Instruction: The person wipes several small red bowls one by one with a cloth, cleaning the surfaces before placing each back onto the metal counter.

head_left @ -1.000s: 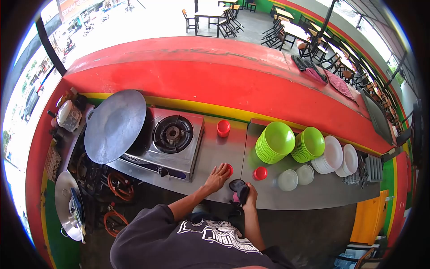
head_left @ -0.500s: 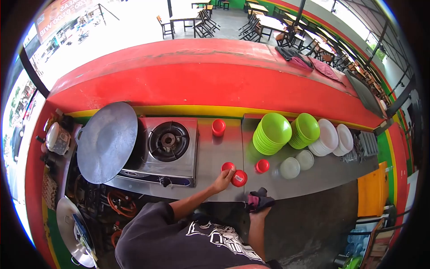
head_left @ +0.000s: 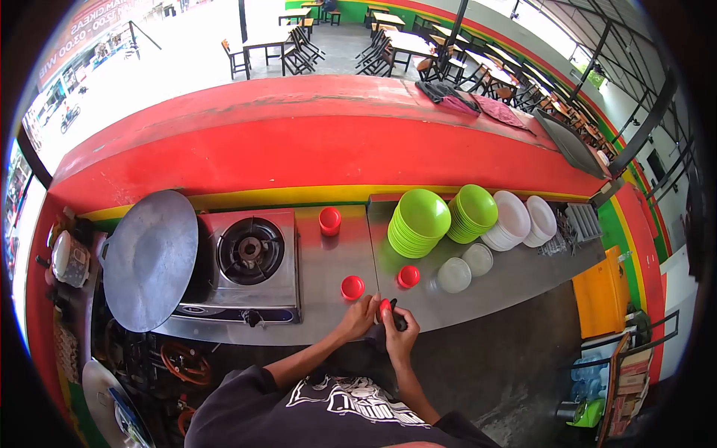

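Both hands meet at the counter's front edge, over a small red container. My left hand (head_left: 360, 319) grips the red container (head_left: 384, 309) from the left. On its other side my right hand (head_left: 401, 331) holds a dark cloth (head_left: 399, 321) against it, mostly hidden by the fingers. One red cup (head_left: 352, 287) stands just behind my left hand, and a second red cup (head_left: 408, 276) is to its right. Farther back, beside the stove, is a third red cup (head_left: 329, 221).
A gas stove (head_left: 250, 250) and a large wok (head_left: 151, 260) occupy the left. Green bowl stacks (head_left: 420, 222), white bowl stacks (head_left: 508, 219) and two small clear bowls (head_left: 454, 275) stand on the steel counter (head_left: 328, 261). A red wall (head_left: 328, 153) runs behind.
My right hand has come up from below the counter edge with the cloth to meet my left hand. One red cup now stands released behind them. The view has shifted to the right.
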Available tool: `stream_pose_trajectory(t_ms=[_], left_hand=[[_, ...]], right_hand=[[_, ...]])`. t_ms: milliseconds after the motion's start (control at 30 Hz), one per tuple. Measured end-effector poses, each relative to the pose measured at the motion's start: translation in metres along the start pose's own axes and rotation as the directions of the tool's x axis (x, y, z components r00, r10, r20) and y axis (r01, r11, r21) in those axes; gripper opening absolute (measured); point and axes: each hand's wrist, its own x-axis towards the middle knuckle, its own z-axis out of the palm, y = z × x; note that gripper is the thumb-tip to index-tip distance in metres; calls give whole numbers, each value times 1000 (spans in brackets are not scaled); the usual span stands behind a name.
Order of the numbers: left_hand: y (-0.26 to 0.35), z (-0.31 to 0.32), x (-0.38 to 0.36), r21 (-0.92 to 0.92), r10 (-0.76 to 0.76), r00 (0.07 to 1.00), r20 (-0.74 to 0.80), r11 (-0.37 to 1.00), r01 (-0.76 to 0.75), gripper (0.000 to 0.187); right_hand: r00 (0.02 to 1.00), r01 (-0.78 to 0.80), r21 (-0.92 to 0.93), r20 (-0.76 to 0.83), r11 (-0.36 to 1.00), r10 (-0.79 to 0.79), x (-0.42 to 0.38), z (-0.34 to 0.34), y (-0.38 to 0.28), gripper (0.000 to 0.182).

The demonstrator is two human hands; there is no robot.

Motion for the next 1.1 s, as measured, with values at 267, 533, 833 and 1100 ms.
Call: stream_pose_trajectory(t_ms=[267,533,833,1100], left_hand=[[0,-21,-15,-115,-145,930,336,974,194,71],[-7,-18,-5,-489,-168,949,267,825,283,78],[-40,-26,-3,-93,-110,993,42,989,114,57],[-4,-43,-19,103,98,995,19,990,-99,55]], right_hand=[[955,-102,68,285,992,78,-4,-1,9,40],[892,-222,704,-133,675,432,32,3,-46,43],[882,436,-373,357,819,-307,-27,28,-36,46],[876,284,-491,482,824,-15,-8,21,-58,44]])
